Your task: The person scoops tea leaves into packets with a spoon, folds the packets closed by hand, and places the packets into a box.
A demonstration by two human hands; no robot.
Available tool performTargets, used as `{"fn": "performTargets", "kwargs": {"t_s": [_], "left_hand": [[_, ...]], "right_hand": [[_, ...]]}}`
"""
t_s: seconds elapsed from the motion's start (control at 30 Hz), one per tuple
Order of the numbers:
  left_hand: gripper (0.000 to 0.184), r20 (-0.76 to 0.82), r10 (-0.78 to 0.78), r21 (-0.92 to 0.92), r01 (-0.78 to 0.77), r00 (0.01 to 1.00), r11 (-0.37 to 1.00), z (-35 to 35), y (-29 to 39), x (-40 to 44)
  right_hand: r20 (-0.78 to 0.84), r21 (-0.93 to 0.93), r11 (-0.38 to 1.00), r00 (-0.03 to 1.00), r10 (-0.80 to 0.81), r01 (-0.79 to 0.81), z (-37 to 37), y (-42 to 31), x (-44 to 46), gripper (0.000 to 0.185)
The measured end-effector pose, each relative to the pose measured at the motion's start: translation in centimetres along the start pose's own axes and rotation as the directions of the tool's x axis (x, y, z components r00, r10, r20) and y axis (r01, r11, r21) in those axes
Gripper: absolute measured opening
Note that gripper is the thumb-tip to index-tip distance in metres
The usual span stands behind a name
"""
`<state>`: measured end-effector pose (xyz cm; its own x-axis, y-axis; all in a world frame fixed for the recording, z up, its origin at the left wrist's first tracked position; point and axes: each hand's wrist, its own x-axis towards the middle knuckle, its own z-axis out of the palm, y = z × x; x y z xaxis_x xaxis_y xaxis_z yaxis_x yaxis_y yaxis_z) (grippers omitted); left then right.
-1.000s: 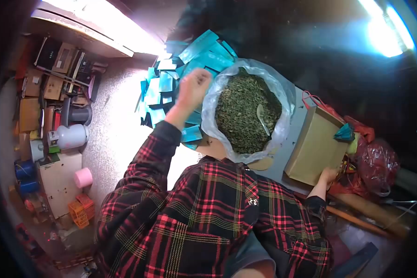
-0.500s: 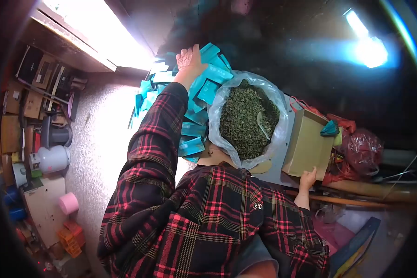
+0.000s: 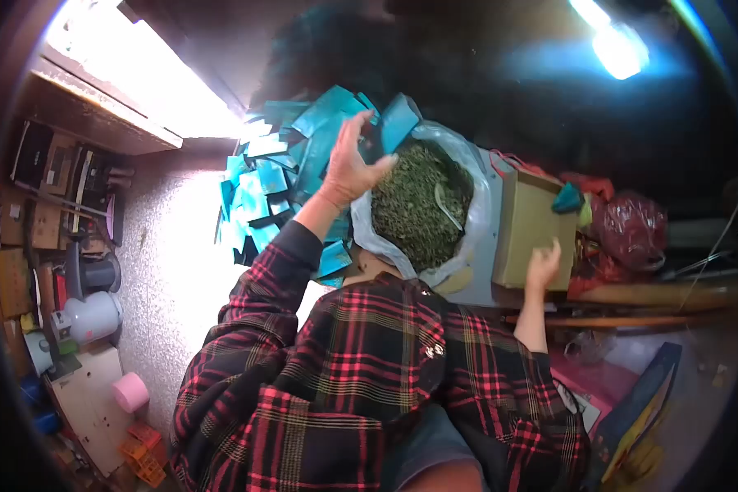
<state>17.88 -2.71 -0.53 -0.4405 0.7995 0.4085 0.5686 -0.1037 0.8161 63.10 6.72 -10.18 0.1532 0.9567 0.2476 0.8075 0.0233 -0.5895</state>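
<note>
My left hand (image 3: pixel 351 168) is raised over the teal packets (image 3: pixel 258 193), its thumb and fingers apart. One teal packet (image 3: pixel 398 123) stands tilted just beyond its fingertips, at the bag's upper left rim; no grip on it shows. The clear plastic bag (image 3: pixel 480 215) is full of dried green leaves (image 3: pixel 410 205), with a pale spoon (image 3: pixel 447 207) lying on them. My right hand (image 3: pixel 544 264) is over the near end of the open cardboard box (image 3: pixel 526 215), fingers partly spread and nothing visible in them.
Red plastic bags (image 3: pixel 631 228) and a small teal bundle (image 3: pixel 567 198) lie right of the box. A bamboo pole (image 3: pixel 656 293) runs below them. Shelves with boxes, a white canister (image 3: pixel 94 318) and a pink roll (image 3: pixel 130 392) stand at the left.
My left hand has turned with its thumb toward the bag, and a teal packet now stands tilted at the bag's rim. My right hand has moved from the box's edge to above its inside.
</note>
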Motion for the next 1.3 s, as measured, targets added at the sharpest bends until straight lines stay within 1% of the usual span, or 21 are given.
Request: {"fn": "performTargets", "kwargs": {"t_s": [0.03, 0.07, 0.1, 0.17, 0.23, 0.27, 0.3, 0.37, 0.53, 0.6, 0.63, 0.67, 0.7, 0.73, 0.77, 0.83, 0.9, 0.93, 1.03, 1.17, 1.3], "left_hand": [[0.077, 0.070, -0.049, -0.142, 0.059, 0.996, 0.988, 1.1, 0.8, -1.4], [0.077, 0.090, -0.053, -0.155, 0.067, 0.994, 0.986, 2.1, 1.2, -2.5], [0.078, 0.175, -0.099, -0.249, 0.141, 0.980, 0.958, 3.2, 1.4, -3.6], [0.079, 0.343, -0.165, -0.401, 0.303, 0.925, 0.865, 4.5, 1.6, -5.5], [0.079, 0.416, -0.164, -0.409, 0.345, 0.895, 0.845, 4.9, 2.0, -6.7], [0.078, 0.475, -0.155, -0.413, 0.375, 0.866, 0.830, 5.0, 2.0, -7.2], [0.078, 0.529, -0.143, -0.414, 0.402, 0.836, 0.817, 4.9, 2.2, -7.4], [0.078, 0.531, -0.141, -0.404, 0.396, 0.836, 0.824, 4.6, 2.4, -7.6], [0.079, 0.524, -0.111, -0.410, 0.364, 0.844, 0.836, 4.0, 2.8, -7.6], [0.080, 0.517, -0.105, -0.420, 0.359, 0.849, 0.834, 3.7, 2.8, -7.5], [0.080, 0.512, -0.083, -0.376, 0.310, 0.855, 0.873, 3.4, 2.9, -7.3], [0.081, 0.509, -0.059, -0.329, 0.258, 0.859, 0.908, 3.0, 3.0, -7.2], [0.081, 0.506, -0.034, -0.281, 0.202, 0.862, 0.938, 2.8, 2.9, -7.0], [0.081, 0.502, -0.041, -0.278, 0.206, 0.864, 0.938, 2.7, 2.8, -6.8], [0.082, 0.512, -0.007, -0.242, 0.152, 0.859, 0.958, 2.6, 2.6, -6.7], [0.084, 0.539, 0.058, -0.169, 0.040, 0.840, 0.985, 2.5, 2.4, -6.8], [0.085, 0.534, 0.048, -0.166, 0.049, 0.844, 0.985, 2.2, 2.3, -7.1], [0.085, 0.530, 0.046, -0.167, 0.051, 0.847, 0.985, 2.2, 2.3, -7.3], [0.087, 0.517, 0.031, -0.169, 0.067, 0.855, 0.983, 1.8, 1.7, -7.8], [0.087, 0.504, 0.004, -0.172, 0.096, 0.864, 0.980, 1.6, 1.1, -8.0], [0.086, 0.511, -0.008, -0.171, 0.111, 0.859, 0.979, 1.6, 1.2, -8.1]], "right_hand": [[0.098, 0.154, 0.985, 0.993, 0.063, -0.078, -0.4, -5.9, -0.3, 0.049], [0.125, 0.361, 0.932, 0.988, -0.088, 0.037, 1.1, -6.8, 0.1, 0.047], [0.206, 0.418, 0.908, 0.971, -0.125, 0.029, 0.4, -11.8, -0.3, 0.046], [0.249, 0.677, 0.734, 0.924, -0.290, 0.048, 0.5, -17.5, -1.2, 0.047], [0.238, 0.669, 0.715, 0.853, -0.463, 0.201, -0.4, -21.6, -2.1, 0.042], [0.243, 0.666, 0.720, 0.854, -0.459, 0.197, -0.7, -22.7, -2.4, 0.042], [0.235, 0.640, 0.713, 0.810, -0.537, 0.287, -0.9, -23.8, -2.6, 0.039], [0.232, 0.586, 0.667, 0.693, -0.682, 0.460, -0.9, -25.0, -2.8, 0.034], [0.252, 0.596, 0.635, 0.636, -0.730, 0.492, 0.2, -24.5, -3.1, 0.028], [0.293, 0.635, 0.590, 0.551, -0.782, 0.498, 0.2, -24.8, -2.9, 0.023], [0.313, 0.655, 0.568, 0.506, -0.804, 0.498, 0.2, -24.7, -2.9, 0.021], [0.318, 0.658, 0.569, 0.503, -0.804, 0.493, 0.2, -24.5, -3.1, 0.021], [0.508, 0.671, 0.693, 0.518, -0.688, 0.264, 0.3, -24.3, -3.1, 0.018], [0.683, 0.620, 0.784, 0.475, -0.555, 0.025, 0.4, -24.0, -3.1, 0.016], [0.829, 0.509, 0.836, 0.378, -0.412, -0.206, 0.6, -23.7, -3.1, 0.014], [0.831, 0.512, 0.820, 0.389, -0.397, -0.255, 1.4, -22.7, -3.7, 0.014], [0.828, 0.520, 0.782, 0.429, -0.362, -0.344, 2.0, -21.8, -4.1, 0.014], [0.831, 0.516, 0.784, 0.423, -0.361, -0.345, 2.1, -21.5, -4.0, 0.014], [0.780, 0.617, 0.612, 0.485, -0.395, -0.494, 1.9, -20.7, -3.9, 0.013], [0.772, 0.630, 0.545, 0.524, -0.360, -0.554, 1.6, -20.4, -3.8, 0.013], [0.768, 0.640, 0.523, 0.503, -0.397, -0.564, 2.2, -19.2, -3.6, 0.011]]}}
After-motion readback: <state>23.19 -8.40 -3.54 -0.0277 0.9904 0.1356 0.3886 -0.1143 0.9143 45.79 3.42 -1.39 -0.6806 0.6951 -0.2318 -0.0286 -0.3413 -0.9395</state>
